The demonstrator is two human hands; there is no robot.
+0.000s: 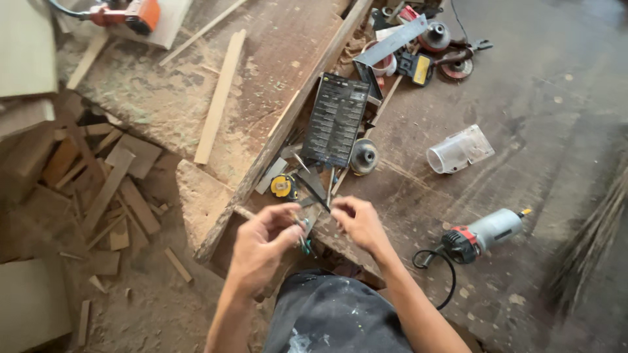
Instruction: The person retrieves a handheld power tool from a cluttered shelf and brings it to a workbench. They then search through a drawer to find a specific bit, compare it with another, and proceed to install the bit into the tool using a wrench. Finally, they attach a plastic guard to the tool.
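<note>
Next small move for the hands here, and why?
Probably bring the right hand in to pinch the small green-handled tool that the left hand grips. Both hands meet over it, but the right fingers look free; the tool is too blurred to identify.

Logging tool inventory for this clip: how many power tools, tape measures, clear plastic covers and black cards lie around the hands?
Power tools: 3 (grey and red router, orange tool, grinder)
Yellow tape measure: 1
Clear plastic cover: 1
Black card: 1
Total: 6
The left hand and right hand pinch a small item; its kind is unclear.
</note>
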